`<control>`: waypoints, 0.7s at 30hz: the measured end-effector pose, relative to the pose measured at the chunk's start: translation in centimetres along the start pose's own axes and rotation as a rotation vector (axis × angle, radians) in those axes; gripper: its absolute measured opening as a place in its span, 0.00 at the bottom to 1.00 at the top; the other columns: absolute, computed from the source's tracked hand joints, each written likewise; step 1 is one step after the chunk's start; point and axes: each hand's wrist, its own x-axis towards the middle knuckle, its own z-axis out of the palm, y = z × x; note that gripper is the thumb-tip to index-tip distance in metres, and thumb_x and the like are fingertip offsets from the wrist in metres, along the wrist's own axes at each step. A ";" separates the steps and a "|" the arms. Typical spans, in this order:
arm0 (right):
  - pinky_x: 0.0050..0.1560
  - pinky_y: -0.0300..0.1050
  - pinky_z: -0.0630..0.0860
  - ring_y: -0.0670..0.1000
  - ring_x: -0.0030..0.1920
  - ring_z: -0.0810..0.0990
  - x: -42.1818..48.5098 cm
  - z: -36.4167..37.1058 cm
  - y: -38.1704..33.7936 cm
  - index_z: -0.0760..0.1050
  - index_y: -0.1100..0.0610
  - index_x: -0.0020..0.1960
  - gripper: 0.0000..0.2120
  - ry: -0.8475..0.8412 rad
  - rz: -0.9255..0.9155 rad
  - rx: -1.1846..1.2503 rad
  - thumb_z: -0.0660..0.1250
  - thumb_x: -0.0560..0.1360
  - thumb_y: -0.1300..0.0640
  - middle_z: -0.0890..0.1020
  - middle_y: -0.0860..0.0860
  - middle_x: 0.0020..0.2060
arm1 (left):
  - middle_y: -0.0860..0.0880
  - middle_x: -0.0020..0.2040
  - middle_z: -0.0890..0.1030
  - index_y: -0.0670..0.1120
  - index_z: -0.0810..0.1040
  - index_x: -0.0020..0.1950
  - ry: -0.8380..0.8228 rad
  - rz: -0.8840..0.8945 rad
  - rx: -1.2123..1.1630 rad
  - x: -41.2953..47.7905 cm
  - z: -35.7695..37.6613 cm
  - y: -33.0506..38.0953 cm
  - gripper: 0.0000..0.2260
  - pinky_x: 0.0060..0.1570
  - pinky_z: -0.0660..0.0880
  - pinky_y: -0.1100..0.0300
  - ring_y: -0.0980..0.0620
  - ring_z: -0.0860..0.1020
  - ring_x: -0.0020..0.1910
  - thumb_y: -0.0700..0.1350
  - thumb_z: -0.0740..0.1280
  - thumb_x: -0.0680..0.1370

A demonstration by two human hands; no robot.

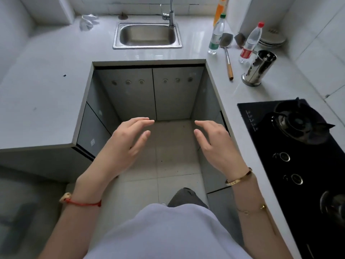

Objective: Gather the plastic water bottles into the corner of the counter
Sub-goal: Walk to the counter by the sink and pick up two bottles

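Two clear plastic water bottles stand upright on the white counter [197, 36] at the far right. One has a green cap and green label [216, 34]; the other has a red cap and red label [251, 43]. They stand apart, with a spatula between them. My left hand [128, 141] and my right hand [214, 143] hover over the floor between the counter wings, palms facing each other, fingers apart, holding nothing. Both hands are well short of the bottles.
A steel sink [147, 35] with a tap sits at the back. A spatula with a wooden handle [227, 53], a perforated steel holder [258, 68], stacked plates [272, 40] and an orange bottle [220, 10] crowd the right corner. A black gas hob [298, 146] lies on the right wing. Crumpled plastic [87, 21] lies at the back left.
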 end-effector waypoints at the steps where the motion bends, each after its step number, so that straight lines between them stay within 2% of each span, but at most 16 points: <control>1: 0.69 0.52 0.66 0.50 0.68 0.69 1.0 0.0 0.2 0.69 0.54 0.68 0.18 0.002 0.007 -0.001 0.55 0.80 0.51 0.75 0.49 0.66 | 0.52 0.67 0.74 0.49 0.73 0.68 -0.007 0.003 0.000 1.2 -0.1 -0.3 0.16 0.69 0.66 0.55 0.53 0.70 0.68 0.46 0.59 0.81; 11: 0.68 0.53 0.67 0.51 0.67 0.70 12.9 -1.1 3.8 0.69 0.55 0.69 0.19 0.029 0.061 0.015 0.56 0.80 0.51 0.75 0.50 0.65 | 0.54 0.67 0.74 0.49 0.72 0.68 -0.038 0.034 0.002 15.1 0.4 -2.4 0.16 0.69 0.66 0.58 0.55 0.70 0.68 0.46 0.59 0.81; 21: 0.68 0.46 0.68 0.50 0.66 0.71 28.6 -7.6 8.6 0.69 0.52 0.68 0.18 0.115 0.086 0.023 0.57 0.80 0.50 0.75 0.49 0.65 | 0.59 0.68 0.72 0.56 0.70 0.68 -0.056 0.090 0.016 33.8 0.8 -1.2 0.16 0.69 0.65 0.57 0.58 0.68 0.69 0.51 0.57 0.81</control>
